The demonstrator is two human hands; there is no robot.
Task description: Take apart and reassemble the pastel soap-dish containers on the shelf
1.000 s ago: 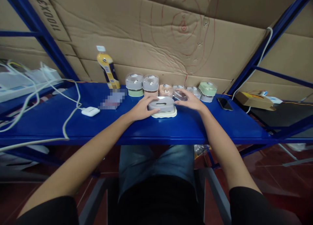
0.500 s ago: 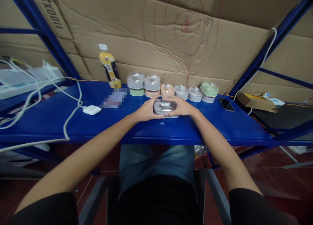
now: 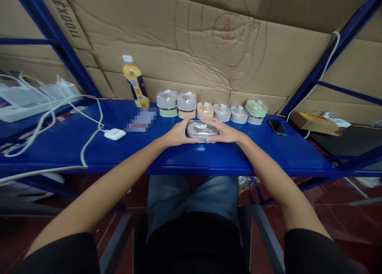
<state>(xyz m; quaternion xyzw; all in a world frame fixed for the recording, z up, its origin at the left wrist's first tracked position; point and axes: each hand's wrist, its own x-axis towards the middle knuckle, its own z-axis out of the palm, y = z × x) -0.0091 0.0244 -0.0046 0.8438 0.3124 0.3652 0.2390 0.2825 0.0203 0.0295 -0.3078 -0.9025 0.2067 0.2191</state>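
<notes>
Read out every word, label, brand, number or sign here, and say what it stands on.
"1100X38": on the cardboard, upper left; anything further is cut off.
Yellow bottle: label too blurred to read.
Held container and back-row containers: lid stickers too small to read.
Flat item below the bottle: pixelated, unreadable.

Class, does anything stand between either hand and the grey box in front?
Nothing visible does: the left hand and right hand clasp the grey box from its two sides. The other boxes stand behind it.
</notes>
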